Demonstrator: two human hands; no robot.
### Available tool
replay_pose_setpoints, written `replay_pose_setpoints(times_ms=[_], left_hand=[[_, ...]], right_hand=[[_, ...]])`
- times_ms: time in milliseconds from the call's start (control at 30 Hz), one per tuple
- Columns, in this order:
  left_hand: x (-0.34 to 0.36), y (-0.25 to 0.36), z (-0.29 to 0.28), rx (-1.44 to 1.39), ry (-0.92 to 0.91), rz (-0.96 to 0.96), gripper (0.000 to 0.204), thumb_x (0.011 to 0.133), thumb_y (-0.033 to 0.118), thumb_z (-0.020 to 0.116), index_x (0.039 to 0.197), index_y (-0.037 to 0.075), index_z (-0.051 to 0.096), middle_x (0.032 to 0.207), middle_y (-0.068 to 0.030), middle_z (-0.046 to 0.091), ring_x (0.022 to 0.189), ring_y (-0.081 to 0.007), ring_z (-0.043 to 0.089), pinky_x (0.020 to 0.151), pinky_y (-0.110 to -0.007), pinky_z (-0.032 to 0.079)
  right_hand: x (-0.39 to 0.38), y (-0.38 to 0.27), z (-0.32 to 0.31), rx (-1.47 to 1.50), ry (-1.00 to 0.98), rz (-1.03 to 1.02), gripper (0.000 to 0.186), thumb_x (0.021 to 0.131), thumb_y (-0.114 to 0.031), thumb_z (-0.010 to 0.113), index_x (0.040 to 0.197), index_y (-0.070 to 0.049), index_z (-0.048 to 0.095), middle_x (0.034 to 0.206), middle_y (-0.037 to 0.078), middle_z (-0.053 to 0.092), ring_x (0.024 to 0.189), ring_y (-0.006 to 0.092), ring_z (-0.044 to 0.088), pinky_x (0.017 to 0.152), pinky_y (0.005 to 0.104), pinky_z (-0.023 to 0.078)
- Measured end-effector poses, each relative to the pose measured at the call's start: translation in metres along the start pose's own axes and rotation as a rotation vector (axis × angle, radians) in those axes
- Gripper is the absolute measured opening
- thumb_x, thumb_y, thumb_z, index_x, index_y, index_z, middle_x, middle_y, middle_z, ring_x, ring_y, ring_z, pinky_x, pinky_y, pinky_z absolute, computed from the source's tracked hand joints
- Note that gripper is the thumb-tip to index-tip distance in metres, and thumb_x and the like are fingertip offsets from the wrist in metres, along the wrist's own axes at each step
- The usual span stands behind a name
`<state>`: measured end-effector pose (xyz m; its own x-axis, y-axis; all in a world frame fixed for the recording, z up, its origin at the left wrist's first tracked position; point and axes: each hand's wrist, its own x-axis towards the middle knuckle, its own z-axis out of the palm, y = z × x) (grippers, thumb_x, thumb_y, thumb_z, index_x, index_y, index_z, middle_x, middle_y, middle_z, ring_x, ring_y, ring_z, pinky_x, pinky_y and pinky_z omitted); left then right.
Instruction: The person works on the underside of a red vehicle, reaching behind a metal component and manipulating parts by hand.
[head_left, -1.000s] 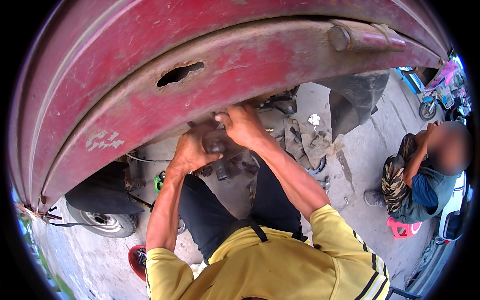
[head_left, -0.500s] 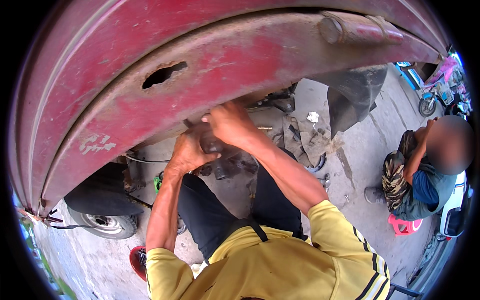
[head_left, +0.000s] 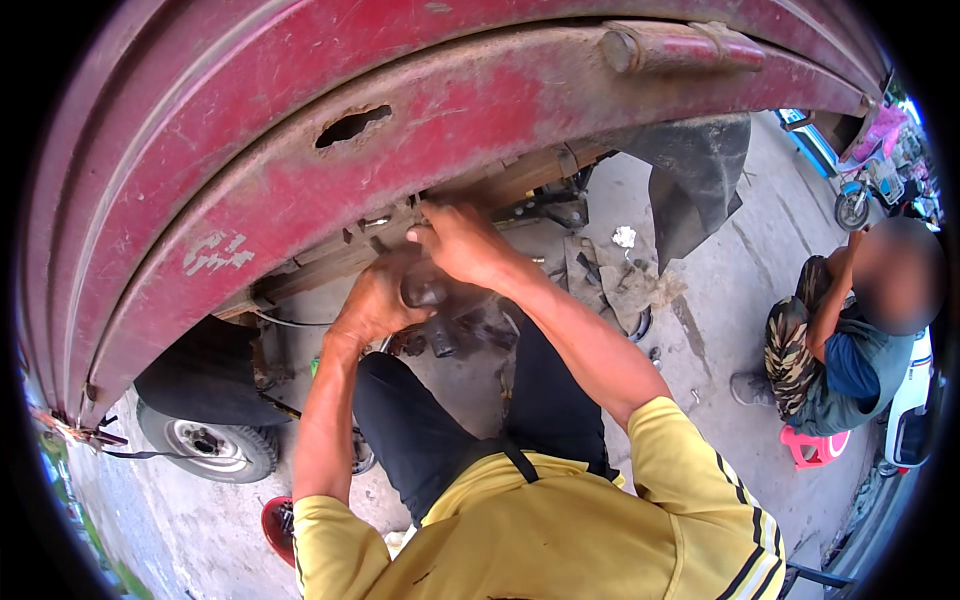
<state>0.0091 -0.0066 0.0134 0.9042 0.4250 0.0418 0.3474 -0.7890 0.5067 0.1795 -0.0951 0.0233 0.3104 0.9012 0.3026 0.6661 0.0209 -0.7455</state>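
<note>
Dark part (head_left: 441,335): left hand (head_left: 375,303) at its ten o'clock, right hand (head_left: 465,243) at one. Fingers' grip cannot be told. Beam (head_left: 535,177) at twelve now more exposed, improving sight.

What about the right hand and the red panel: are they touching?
Cannot tell: in the head view, the right hand appears just below the red panel, but the hand's far side is hidden.

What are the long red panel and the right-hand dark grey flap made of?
Long red panel: worn painted metal, likely steel, with brown, rust-like edges around its ragged hole. Dark grey right-hand flap: matte, probably rubber, possibly plastic; it curls like a flexible sheet.
</note>
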Motion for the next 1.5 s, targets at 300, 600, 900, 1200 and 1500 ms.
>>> replay_pose_setpoints(times_ms=[300,600,900,1200,1500], left_hand=[[-0.002,0.001,0.008,-0.010,0.024,-0.097,0.081,0.063,0.025,0.089,0.134,0.003,0.056,0.128,-0.0215,0.063,0.119,-0.0384,0.059,0.101,-0.045,0.049],[-0.002,-0.001,0.002,0.108,0.007,0.058,0.079,0.057,0.021,0.084,0.127,-0.004,0.055,0.119,-0.0238,0.064,0.113,-0.0427,0.060,0.098,-0.045,0.049],[-0.004,-0.009,-0.005,-0.291,-0.044,-0.046,0.072,0.062,0.013,0.090,0.125,-0.004,0.059,0.114,-0.0160,0.068,0.107,-0.0255,0.065,0.098,-0.037,0.050],[-0.013,-0.006,0.010,-0.103,0.144,-0.024,0.070,0.064,0.018,0.089,0.124,-0.003,0.059,0.111,-0.0194,0.067,0.101,-0.0338,0.065,0.095,-0.038,0.050],[-0.009,-0.010,0.005,-0.216,0.060,-0.122,0.071,0.063,0.019,0.091,0.122,-0.006,0.060,0.112,-0.0185,0.068,0.104,-0.0281,0.065,0.097,-0.038,0.050]], right_hand=[[0.000,0.001,0.006,-0.073,0.060,-0.012,0.028,0.094,-0.024,0.065,0.096,0.004,0.066,0.089,0.032,0.067,0.092,0.0484,0.065,0.081,0.0542,0.051],[-0.002,-0.004,0.005,-0.024,0.000,0.046,0.039,0.096,-0.028,0.062,0.116,0.005,0.065,0.100,0.032,0.067,0.099,0.0490,0.064,0.089,0.0515,0.050],[0.003,-0.001,-0.007,0.009,-0.019,0.035,0.026,0.093,-0.021,0.065,0.103,0.002,0.068,0.096,0.030,0.067,0.096,0.0483,0.064,0.085,0.0546,0.050],[0.003,0.002,0.001,-0.001,0.017,0.068,0.032,0.094,-0.025,0.065,0.111,0.002,0.067,0.103,0.029,0.067,0.102,0.0486,0.062,0.088,0.0541,0.050],[-0.001,0.009,0.007,0.150,-0.001,0.094,0.039,0.094,-0.030,0.067,0.115,0.003,0.066,0.104,0.029,0.068,0.102,0.0460,0.065,0.089,0.0488,0.051]])
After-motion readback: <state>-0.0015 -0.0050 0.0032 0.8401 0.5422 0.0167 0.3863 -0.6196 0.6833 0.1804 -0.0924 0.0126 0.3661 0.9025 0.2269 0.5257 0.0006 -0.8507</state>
